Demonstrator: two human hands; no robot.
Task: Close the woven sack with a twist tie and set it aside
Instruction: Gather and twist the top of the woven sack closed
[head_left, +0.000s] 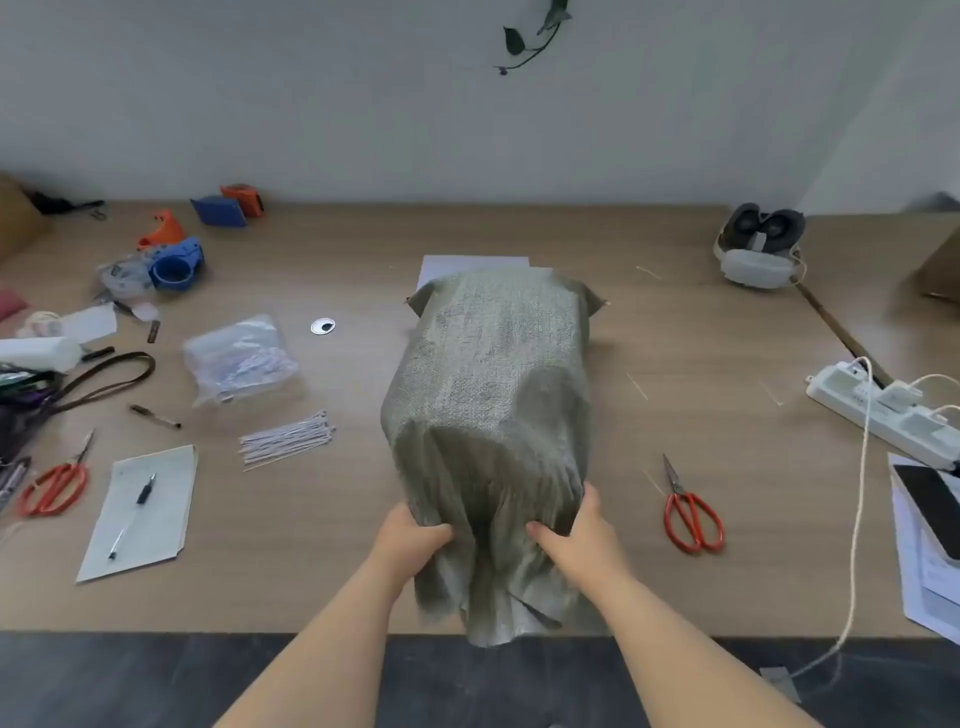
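So my left hand (415, 535) and right hand (576, 535) squeeze the floppy mouth of the sack (488, 395) lying on the table (701, 332), but no tie (285, 440) is on yet.

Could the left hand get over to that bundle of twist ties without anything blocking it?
Probably yes. The twist ties lie in the open on the table, left of the sack, with bare wood in between. But the left hand is gripping the sack's gathered mouth and would have to let go first.
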